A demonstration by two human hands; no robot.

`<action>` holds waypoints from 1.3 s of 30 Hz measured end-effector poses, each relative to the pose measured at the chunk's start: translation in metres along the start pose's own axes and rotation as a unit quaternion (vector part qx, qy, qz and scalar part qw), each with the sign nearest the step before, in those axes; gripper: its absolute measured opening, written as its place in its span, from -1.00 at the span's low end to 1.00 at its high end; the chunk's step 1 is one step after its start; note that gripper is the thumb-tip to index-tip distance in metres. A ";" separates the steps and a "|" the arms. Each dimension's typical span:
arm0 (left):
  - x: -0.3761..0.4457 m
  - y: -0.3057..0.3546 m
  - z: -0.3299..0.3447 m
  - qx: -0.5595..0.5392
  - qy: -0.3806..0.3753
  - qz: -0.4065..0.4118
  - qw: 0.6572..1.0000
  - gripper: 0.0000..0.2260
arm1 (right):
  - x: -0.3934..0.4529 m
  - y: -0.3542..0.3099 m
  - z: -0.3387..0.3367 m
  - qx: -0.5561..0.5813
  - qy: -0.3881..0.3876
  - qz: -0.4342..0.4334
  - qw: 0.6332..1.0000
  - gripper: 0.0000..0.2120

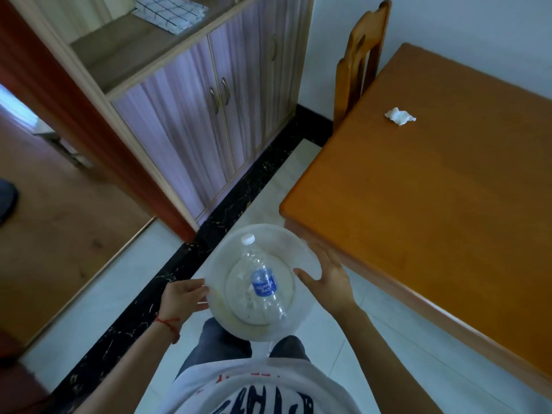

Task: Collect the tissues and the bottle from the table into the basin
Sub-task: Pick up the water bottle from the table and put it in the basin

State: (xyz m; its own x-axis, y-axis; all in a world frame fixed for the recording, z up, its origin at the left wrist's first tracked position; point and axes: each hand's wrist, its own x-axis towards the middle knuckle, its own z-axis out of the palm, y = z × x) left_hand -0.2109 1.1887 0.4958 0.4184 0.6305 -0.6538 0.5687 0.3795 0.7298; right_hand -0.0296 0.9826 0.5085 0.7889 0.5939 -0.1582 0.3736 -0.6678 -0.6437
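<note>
Bottle (263,282) in basin (221,258); tissue (399,116) on table (433,204)

wood chair (360,58), cabinet (215,94), checked cloth (168,10)

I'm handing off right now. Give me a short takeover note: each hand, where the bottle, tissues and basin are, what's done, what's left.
Left hand: gripping the basin by its left rim.
Right hand: fingers spread against the right rim, steadying rather than closed around it.
Basin: held in the air over the floor, beside the table's near corner.
Bottle: already lying in the basin, cap pointing away from the person. Some white bits show under it, possibly tissue; hard to tell.
Left: one crumpled tissue still lies on the table near the chair. Take it and drop it in the basin.
</note>
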 end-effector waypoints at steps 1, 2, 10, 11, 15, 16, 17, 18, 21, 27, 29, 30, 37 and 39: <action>0.004 0.001 -0.007 -0.004 0.006 -0.001 1.000 -0.79 | 0.003 -0.001 0.003 -0.007 0.002 0.005 1.000 -0.42; 0.009 0.002 -0.013 -0.004 0.012 -0.001 1.000 -0.79 | 0.006 -0.003 0.007 -0.010 0.002 0.013 1.000 -0.43; 0.068 0.038 -0.069 -0.013 -0.004 0.016 1.000 -0.83 | 0.047 -0.047 0.060 0.125 -0.016 0.173 0.977 -0.68; 0.077 0.045 -0.076 -0.014 -0.008 0.018 1.000 -0.84 | 0.053 -0.054 0.067 0.128 -0.006 0.178 0.976 -0.70; 0.120 0.080 -0.105 0.003 -0.036 0.018 0.999 -0.85 | 0.075 -0.085 0.089 0.153 0.040 0.194 0.968 -0.75; 0.130 0.088 -0.111 0.015 -0.043 0.018 0.999 -0.85 | 0.080 -0.092 0.094 0.157 0.047 0.197 0.967 -0.76; 0.142 0.096 -0.117 0.026 -0.051 0.018 0.998 -0.83 | 0.085 -0.099 0.098 0.159 0.054 0.203 0.965 -0.76; 0.152 0.104 -0.122 0.035 -0.060 0.021 0.997 -0.82 | 0.089 -0.104 0.102 0.163 0.063 0.207 0.963 -0.75; 0.179 0.127 -0.130 0.073 -0.091 0.027 0.993 -0.80 | 0.103 -0.117 0.109 0.174 0.085 0.214 0.958 -0.73; 0.215 0.172 -0.109 0.104 -0.145 0.038 0.983 -0.82 | 0.142 -0.127 0.096 0.187 0.116 0.231 0.948 -0.72; 0.230 0.186 -0.097 0.101 -0.152 0.034 0.983 -0.82 | 0.160 -0.121 0.089 0.188 0.125 0.231 0.946 -0.71; 0.238 0.194 -0.090 0.100 -0.151 0.033 0.983 -0.82 | 0.170 -0.119 0.085 0.191 0.126 0.231 0.946 -0.71; 0.282 0.257 -0.029 0.150 -0.133 0.083 0.976 -0.91 | 0.253 -0.094 0.052 0.200 0.120 0.236 0.943 -0.71; 0.296 0.273 -0.014 0.164 -0.143 0.085 0.972 -0.90 | 0.272 -0.089 0.040 0.201 0.123 0.233 0.944 -0.72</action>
State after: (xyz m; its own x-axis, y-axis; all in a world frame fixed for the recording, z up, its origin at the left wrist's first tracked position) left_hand 0.0587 1.4886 0.5045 0.6793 0.4335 -0.5922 0.6497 0.0199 0.7599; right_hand 0.1324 1.2216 0.4926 0.9296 0.1230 -0.3473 -0.2175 -0.5777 -0.7867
